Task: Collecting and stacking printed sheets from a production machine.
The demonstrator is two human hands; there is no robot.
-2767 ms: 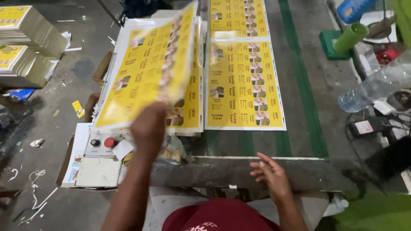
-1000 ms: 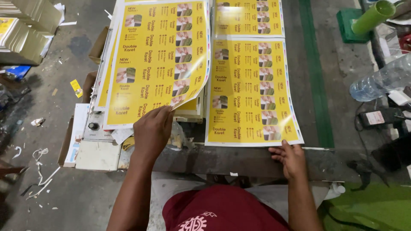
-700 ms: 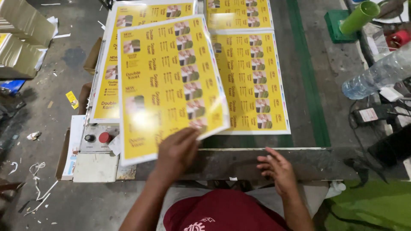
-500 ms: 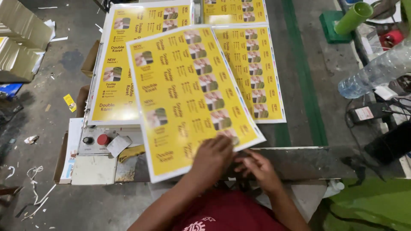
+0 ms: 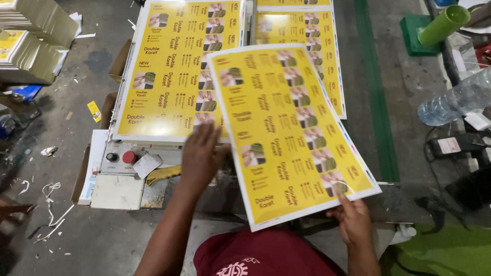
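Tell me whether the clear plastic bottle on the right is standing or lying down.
Lying down. The bottle rests on its side, slanting up toward the right edge; its cap end is out of view.
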